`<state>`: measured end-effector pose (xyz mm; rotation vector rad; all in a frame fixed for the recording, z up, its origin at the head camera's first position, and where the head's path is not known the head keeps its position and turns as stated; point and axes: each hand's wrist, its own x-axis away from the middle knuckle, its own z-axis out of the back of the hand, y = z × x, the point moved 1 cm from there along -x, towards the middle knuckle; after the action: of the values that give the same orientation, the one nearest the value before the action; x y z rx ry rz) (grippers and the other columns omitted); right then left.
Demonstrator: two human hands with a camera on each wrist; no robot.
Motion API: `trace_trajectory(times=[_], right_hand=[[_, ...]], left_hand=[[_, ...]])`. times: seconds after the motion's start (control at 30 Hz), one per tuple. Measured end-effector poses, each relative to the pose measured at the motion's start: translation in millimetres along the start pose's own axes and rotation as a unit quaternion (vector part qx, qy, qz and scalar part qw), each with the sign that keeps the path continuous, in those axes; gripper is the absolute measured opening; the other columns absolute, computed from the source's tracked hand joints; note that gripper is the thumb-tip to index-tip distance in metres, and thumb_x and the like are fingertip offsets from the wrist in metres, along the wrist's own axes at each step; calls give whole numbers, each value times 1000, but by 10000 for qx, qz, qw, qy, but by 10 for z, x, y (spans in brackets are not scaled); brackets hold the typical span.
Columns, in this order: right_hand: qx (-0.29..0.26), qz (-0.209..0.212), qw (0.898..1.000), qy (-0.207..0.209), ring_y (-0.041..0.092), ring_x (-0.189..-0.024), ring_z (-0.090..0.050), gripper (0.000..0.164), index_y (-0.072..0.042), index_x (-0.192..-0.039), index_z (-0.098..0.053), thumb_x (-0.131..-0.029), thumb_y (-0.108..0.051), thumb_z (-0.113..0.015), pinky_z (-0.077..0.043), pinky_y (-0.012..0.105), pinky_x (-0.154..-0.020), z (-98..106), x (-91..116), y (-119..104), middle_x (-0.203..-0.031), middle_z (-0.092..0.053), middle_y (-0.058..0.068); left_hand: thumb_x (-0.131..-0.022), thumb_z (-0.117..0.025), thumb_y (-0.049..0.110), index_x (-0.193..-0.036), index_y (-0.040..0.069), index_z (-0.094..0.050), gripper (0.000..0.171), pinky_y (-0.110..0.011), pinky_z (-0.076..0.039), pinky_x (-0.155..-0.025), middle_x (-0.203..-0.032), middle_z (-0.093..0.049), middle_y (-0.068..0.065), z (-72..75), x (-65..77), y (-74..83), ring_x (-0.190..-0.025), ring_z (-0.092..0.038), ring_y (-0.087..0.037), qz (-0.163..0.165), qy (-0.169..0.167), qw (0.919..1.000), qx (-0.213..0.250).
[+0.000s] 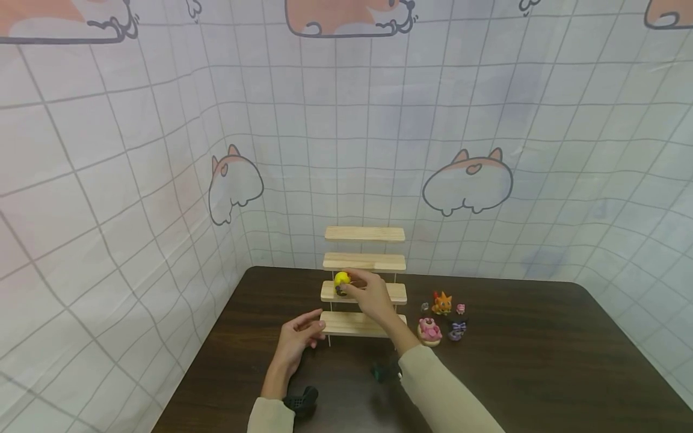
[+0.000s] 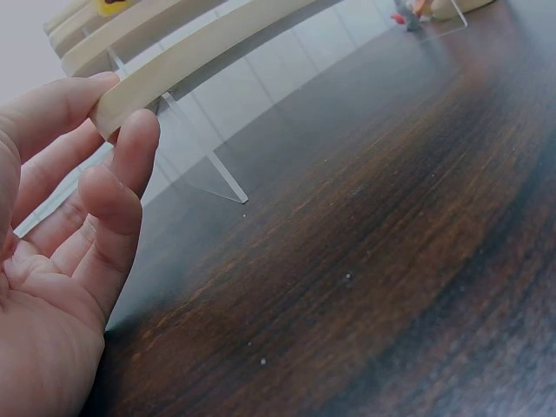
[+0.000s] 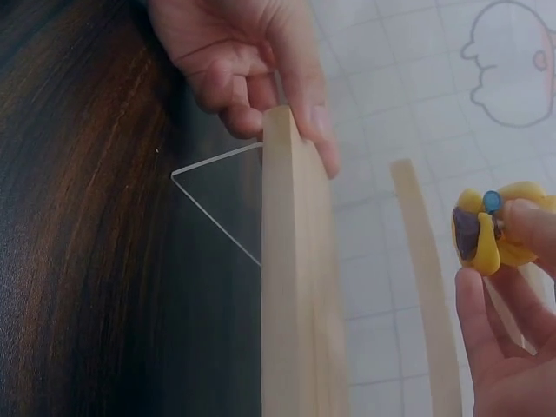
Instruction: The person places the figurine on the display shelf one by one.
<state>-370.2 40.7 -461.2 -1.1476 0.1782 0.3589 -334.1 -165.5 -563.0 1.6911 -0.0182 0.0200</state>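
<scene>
A tiered display stand with several pale wooden shelves point(image 1: 365, 325) on clear supports point(image 2: 208, 152) stands at the back of the dark table. My left hand point(image 1: 295, 341) pinches the left end of its lowest shelf point(image 3: 304, 287) between thumb and fingers. Higher up, my right hand point(image 1: 373, 297) holds a small yellow figurine point(image 1: 341, 280) between thumb and fingertips, over the left part of the second shelf from the bottom. In the right wrist view the figurine point(image 3: 486, 234) shows a dark purple patch and a small blue bead-like part.
Right of the stand sit several figurines: an orange one point(image 1: 442, 303), a pink one on a pale base point(image 1: 429, 331), a purple one point(image 1: 457, 330) and smaller ones. A dark green object point(image 1: 377, 373) lies near my right sleeve. A tile-patterned cloth point(image 1: 368, 150) hangs behind the table point(image 1: 514, 361).
</scene>
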Motion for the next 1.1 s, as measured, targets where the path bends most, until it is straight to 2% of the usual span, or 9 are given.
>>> trace_trajectory(times=[0.17,0.33,0.77,1.1], right_hand=[[-81,-147,9999,-22,31,-110,-70,38,-19,-134,-69,-96,-20,-73,-59,44,-90,-26,-24,7,-122,-73,10],[-27,-206,9998,-50,31,-111,-70,39,-19,-134,-68,-96,-20,-74,-59,43,-91,-48,-46,19,-123,-72,11],[274,-94,9996,-8,28,-110,-70,39,-17,-135,-68,-96,-19,-73,-58,43,-94,-134,-81,34,-124,-73,8],[249,4,9996,96,28,-109,-71,40,-16,-134,-68,-95,-18,-74,-58,43,-93,-154,-79,62,-126,-73,9]], left_hand=[[-91,-78,18,-132,8,-69,43,-23,-51,-58,-89,-74,-1,-9,-7,-8,-74,-71,-14,6,4,10000,21],[-92,-78,19,-134,5,-67,45,-23,-50,-57,-88,-74,-1,-18,-13,-4,-74,-71,-13,-36,-19,10000,-9],[-90,-79,19,-133,7,-68,46,-23,-51,-58,-90,-75,-1,5,-24,-28,-74,-71,-15,7,19,10000,39],[-90,-80,19,-133,7,-68,46,-23,-51,-58,-91,-76,-1,13,-29,-37,-75,-71,-14,-9,19,10000,12]])
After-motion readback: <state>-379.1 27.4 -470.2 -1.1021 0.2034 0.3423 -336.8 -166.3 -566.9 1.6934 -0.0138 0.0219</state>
